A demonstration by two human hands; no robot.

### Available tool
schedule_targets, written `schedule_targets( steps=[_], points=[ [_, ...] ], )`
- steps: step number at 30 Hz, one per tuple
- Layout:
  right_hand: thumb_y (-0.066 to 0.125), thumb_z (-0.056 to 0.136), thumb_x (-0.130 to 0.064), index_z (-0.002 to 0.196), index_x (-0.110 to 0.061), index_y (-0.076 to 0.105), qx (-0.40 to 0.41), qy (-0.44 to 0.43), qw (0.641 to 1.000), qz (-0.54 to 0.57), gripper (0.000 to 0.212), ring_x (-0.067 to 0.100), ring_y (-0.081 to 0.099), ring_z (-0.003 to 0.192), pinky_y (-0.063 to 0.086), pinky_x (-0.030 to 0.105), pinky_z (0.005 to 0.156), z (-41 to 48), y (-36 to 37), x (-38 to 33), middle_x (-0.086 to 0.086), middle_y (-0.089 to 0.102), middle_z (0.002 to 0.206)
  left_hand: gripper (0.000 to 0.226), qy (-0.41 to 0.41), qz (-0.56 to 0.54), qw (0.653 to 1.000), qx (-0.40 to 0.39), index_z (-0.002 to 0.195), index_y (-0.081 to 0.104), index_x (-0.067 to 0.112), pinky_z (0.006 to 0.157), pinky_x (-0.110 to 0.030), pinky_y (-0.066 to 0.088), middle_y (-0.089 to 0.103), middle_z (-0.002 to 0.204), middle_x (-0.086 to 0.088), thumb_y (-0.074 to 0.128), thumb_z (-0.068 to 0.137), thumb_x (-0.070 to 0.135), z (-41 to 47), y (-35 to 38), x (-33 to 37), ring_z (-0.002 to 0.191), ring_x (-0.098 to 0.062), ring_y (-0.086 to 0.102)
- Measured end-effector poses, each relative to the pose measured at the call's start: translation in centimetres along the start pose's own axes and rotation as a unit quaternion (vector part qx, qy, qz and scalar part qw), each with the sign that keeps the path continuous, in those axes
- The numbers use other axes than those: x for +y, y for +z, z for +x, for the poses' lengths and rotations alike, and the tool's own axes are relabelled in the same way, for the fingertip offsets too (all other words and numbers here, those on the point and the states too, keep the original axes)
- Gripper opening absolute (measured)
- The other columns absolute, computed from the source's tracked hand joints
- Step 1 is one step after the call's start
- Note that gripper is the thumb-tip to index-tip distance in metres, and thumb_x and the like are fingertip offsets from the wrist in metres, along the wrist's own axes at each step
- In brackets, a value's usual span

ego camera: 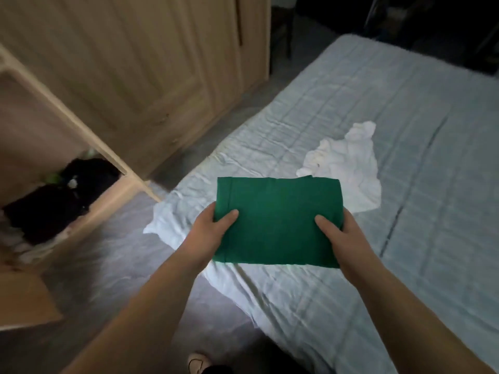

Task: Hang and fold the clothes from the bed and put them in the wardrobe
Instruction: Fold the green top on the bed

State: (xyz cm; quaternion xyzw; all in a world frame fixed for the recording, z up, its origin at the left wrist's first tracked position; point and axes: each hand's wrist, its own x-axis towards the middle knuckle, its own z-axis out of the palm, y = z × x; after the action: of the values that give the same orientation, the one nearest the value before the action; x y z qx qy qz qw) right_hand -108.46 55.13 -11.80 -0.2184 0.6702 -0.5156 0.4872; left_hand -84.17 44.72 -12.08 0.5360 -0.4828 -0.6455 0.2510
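Observation:
A green garment (278,220), folded into a flat rectangle, is held above the near corner of the bed (405,130). My left hand (213,230) grips its left edge, thumb on top. My right hand (337,233) grips its right edge the same way. A crumpled white garment (348,163) lies on the pale blue sheet just beyond the green one. The wooden wardrobe (129,76) stands to the left, with one door (81,125) swung open. Dark folded clothes (54,203) sit on a shelf inside it.
A strip of grey floor (113,265) runs between the bed and the wardrobe. The bed sheet hangs loose over the near corner. My foot in a light shoe (198,363) shows at the bottom edge. The room's far right is dark.

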Motion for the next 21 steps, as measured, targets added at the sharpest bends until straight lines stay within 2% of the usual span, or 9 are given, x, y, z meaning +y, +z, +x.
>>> schedule_targets(
  steps=[2,5,10,13,16,21],
  points=[
    [0.062,0.095,-0.030,0.123,-0.038,0.050,-0.033,-0.029,0.999,-0.010,0.031,0.010,0.066,0.101,0.055,0.035,0.079,-1.6,7.0,-1.3,-0.016,0.064,0.115,0.024,0.021,-0.020,0.998,0.062,0.119,0.065,0.024,0.091,-0.042,0.057,0.075,0.110,0.005,0.063,0.097,0.033,-2.8,-6.8,1.0,0.100,-0.018,0.072],
    [0.063,0.095,-0.026,0.116,-0.038,0.054,-0.098,-0.057,0.993,-0.027,0.026,0.009,0.067,0.100,0.055,0.037,0.086,-4.3,18.3,-2.5,-0.015,0.067,0.112,0.022,0.047,-0.079,0.987,0.129,0.119,0.066,0.019,0.084,-0.039,0.058,0.076,0.108,0.000,0.059,0.099,0.026,-7.4,-17.8,1.6,0.101,-0.023,0.072],
    [0.064,0.095,-0.020,0.105,-0.031,0.063,-0.199,-0.114,0.970,-0.077,0.015,0.004,0.070,0.092,0.054,0.028,0.080,-8.8,36.6,-3.8,-0.015,0.072,0.102,0.022,0.082,-0.157,0.950,0.257,0.120,0.065,0.018,0.092,-0.046,0.055,0.075,0.112,-0.002,0.057,0.100,0.025,-15.9,-34.5,1.1,0.105,-0.025,0.071],
    [0.064,0.095,-0.025,0.108,-0.024,0.063,-0.246,-0.167,0.947,-0.123,0.014,0.003,0.066,0.091,0.050,0.020,0.076,-10.8,45.5,-4.4,-0.010,0.070,0.104,0.016,0.107,-0.142,0.921,0.347,0.111,0.068,0.022,0.096,-0.050,0.053,0.075,0.110,0.000,0.057,0.101,0.027,-19.6,-41.6,0.5,0.104,-0.023,0.070],
    [0.061,0.096,-0.032,0.110,-0.030,0.058,-0.293,-0.215,0.913,-0.183,0.014,-0.004,0.059,0.093,0.043,0.006,0.067,-11.9,53.1,-5.1,-0.020,0.064,0.100,0.017,0.132,-0.107,0.892,0.418,0.112,0.066,0.021,0.097,-0.044,0.053,0.075,0.109,0.004,0.054,0.102,0.028,-21.4,-47.2,0.3,0.103,-0.016,0.069],
    [0.060,0.096,-0.034,0.104,-0.033,0.060,-0.338,-0.238,0.890,-0.193,0.008,0.000,0.062,0.095,0.047,0.024,0.075,-10.0,61.8,-6.3,-0.022,0.066,0.099,0.018,0.131,-0.120,0.868,0.464,0.113,0.066,0.025,0.097,-0.039,0.053,0.074,0.108,0.010,0.056,0.100,0.032,-20.5,-53.5,1.1,0.102,-0.010,0.069]
  ],
)
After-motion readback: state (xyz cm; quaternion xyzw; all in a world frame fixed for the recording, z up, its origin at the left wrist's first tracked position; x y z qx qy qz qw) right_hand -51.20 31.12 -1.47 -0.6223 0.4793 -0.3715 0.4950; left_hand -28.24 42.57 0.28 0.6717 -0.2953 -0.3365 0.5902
